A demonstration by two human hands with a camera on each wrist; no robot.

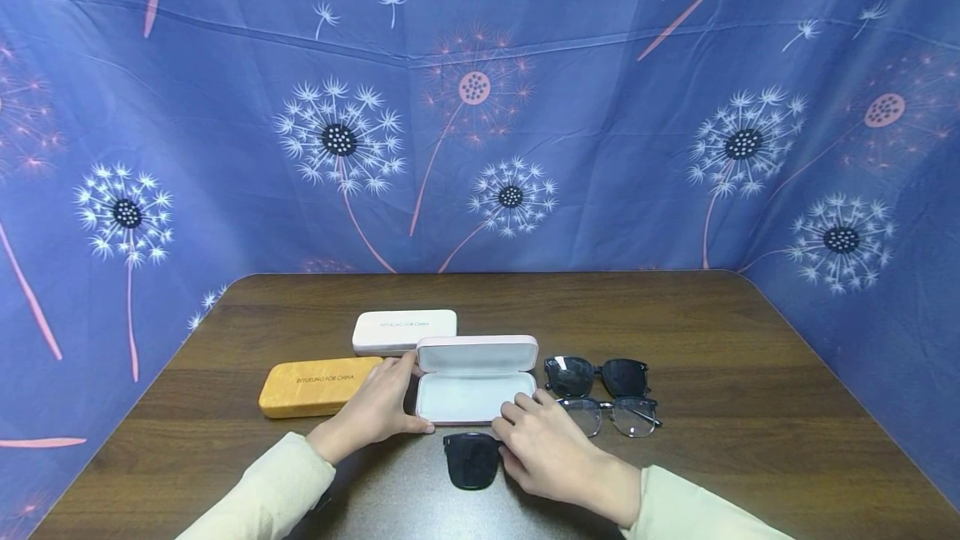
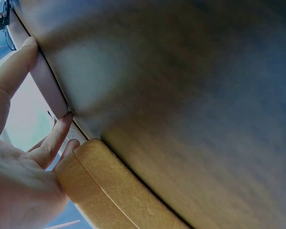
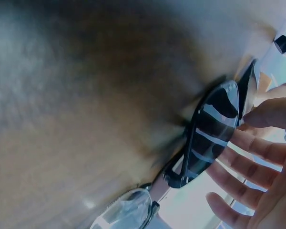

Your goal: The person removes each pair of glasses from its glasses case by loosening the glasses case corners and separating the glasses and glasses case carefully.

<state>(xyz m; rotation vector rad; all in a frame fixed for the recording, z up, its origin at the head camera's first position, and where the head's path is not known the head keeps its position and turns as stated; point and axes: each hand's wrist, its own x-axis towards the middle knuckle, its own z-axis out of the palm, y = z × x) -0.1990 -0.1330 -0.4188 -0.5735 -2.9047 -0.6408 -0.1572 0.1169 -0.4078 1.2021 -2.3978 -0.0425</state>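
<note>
A white glasses case [image 1: 465, 401] lies open on the table with its lid raised at the back and its pale interior showing. My left hand [image 1: 378, 401] holds the case at its left end, the thumb at the near corner and the fingers by the lid. Just in front of the case are black sunglasses [image 1: 472, 462]; my right hand [image 1: 553, 450] pinches them near the middle and hides their right part. In the right wrist view, the dark lens [image 3: 214, 126] reflects light stripes beside the thumb and fingers.
Left of the open case lie a closed yellow case [image 1: 315, 390], close to my left hand, and a closed white case [image 1: 405, 330] behind it. To the right, another pair of black sunglasses [image 1: 624, 377] sits behind clear-lens glasses [image 1: 634, 417]. A patterned blue cloth [image 1: 600, 107] hangs behind the table.
</note>
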